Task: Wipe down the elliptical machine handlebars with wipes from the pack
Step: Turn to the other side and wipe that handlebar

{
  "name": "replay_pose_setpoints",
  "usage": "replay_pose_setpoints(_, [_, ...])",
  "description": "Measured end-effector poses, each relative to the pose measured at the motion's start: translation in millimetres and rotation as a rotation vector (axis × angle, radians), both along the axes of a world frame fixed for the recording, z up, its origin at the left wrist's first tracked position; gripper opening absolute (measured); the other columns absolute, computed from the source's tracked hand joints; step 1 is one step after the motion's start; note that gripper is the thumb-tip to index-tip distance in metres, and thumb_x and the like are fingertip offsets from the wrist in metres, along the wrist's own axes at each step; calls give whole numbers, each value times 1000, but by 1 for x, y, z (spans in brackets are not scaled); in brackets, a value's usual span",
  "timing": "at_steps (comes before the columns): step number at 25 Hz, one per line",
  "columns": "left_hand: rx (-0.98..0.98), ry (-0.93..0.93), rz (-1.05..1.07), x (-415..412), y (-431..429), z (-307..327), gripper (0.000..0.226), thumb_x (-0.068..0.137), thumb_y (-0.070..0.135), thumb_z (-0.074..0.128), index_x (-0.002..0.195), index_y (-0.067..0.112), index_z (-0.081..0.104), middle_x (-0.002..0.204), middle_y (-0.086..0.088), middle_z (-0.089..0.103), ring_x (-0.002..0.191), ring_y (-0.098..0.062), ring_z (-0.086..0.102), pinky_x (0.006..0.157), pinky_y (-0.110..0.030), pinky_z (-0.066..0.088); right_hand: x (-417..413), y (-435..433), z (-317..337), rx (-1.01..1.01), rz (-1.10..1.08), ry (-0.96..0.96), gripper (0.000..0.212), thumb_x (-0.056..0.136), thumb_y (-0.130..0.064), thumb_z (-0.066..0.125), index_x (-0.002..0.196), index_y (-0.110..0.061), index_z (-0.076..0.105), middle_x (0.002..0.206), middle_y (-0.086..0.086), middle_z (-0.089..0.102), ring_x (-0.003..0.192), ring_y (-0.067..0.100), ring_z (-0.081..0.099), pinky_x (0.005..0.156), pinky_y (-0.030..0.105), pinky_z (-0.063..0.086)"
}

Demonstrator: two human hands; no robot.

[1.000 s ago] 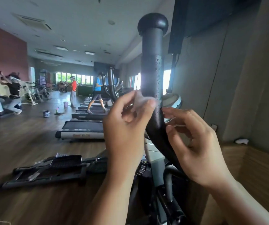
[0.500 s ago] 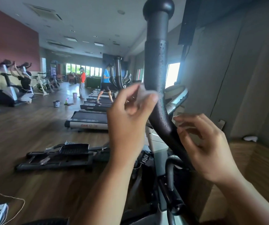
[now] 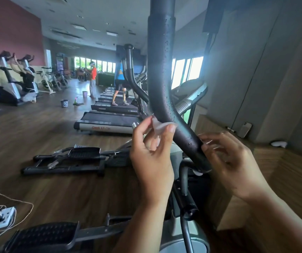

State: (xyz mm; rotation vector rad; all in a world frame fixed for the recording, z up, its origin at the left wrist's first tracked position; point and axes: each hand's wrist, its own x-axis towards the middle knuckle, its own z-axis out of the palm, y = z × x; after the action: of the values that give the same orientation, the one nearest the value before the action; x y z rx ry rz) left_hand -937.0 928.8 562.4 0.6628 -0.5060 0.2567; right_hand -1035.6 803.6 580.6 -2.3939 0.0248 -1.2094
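Note:
A dark, wet elliptical handlebar rises through the middle of the view and bends down to the right. My left hand pinches a white wipe against the left side of the bar at its bend. My right hand is on the other side of the bar, lower down, with curled fingers at the bar's lower end; a thin pale strip shows at its fingertips, blurred. The pack of wipes is not in view.
Elliptical pedals and a second pedal frame lie on the wooden floor to the left. A power strip with cable is at bottom left. Treadmills line up behind. People stand further back. A wall and wooden ledge lie right.
Both hands have slid down the handlebar from its straight part to the bend. The camera has tilted down, so the bar's top knob has left the view.

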Motion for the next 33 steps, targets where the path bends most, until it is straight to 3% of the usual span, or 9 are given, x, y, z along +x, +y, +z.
replay_pose_setpoints(3, [-21,27,-26,-6,-10,-13,34,81,9,75,112,5,61,92,1,79,90,-10,75,85,-20,54,-6,-9,-6,27,25,30,25,94,-24,57,115,-22,69,111,-9,66,99,8,68,83,17,54])
replay_pose_setpoints(8, [-41,41,-24,-5,-18,-17,31,85,-1,73,114,-1,59,91,7,78,88,-7,74,85,-18,53,-12,-23,-12,38,78,93,32,93,-3,62,120,-20,69,113,-2,66,99,10,68,85,14,52])
replay_pose_setpoints(12, [16,116,-90,-35,-44,-46,30,87,4,73,114,5,59,99,-8,77,93,-13,75,84,-20,54,-17,-34,-14,12,26,116,36,92,-5,65,113,-34,68,112,-7,69,95,10,69,83,24,57])
replay_pose_setpoints(15, [45,127,-153,-44,-51,-56,28,87,6,74,111,14,61,101,-11,77,96,-16,75,87,-23,56,-19,-35,-15,84,42,150,45,91,-5,67,106,-48,65,110,-8,70,93,9,68,82,21,56])
replay_pose_setpoints(21, [23,92,-127,-39,-65,-67,31,87,10,75,113,16,60,107,-17,75,102,-26,74,91,-32,57,-20,-38,-22,138,77,129,53,92,-3,67,105,-54,67,112,-8,70,98,11,69,83,20,54])
replay_pose_setpoints(25, [231,52,-44,-41,-80,-93,32,88,19,78,115,16,62,110,-5,74,104,-17,72,93,-35,57,-18,-40,-27,226,64,105,43,93,4,63,103,-37,70,106,-14,74,94,5,71,82,17,52])
replay_pose_setpoints(27, [334,49,-43,-36,-79,-102,29,87,15,79,112,15,64,106,2,74,100,-11,72,90,-29,57,-17,-35,-28,264,28,69,43,93,5,63,98,-37,70,101,-12,75,89,3,71,78,12,51])
replay_pose_setpoints(29, [408,30,-20,-31,-70,-108,26,86,18,80,109,17,67,102,4,75,95,-10,73,86,-34,59,-20,-29,-32,248,-10,30,41,93,3,63,97,-38,69,102,-7,74,90,5,70,78,11,51])
replay_pose_setpoints(33, [426,-51,29,-36,-29,-105,31,84,10,80,103,23,60,97,16,72,95,0,71,82,-17,54,-35,-18,-49,337,-16,-60,25,93,-6,66,99,-30,71,97,-3,74,89,12,71,84,29,58])
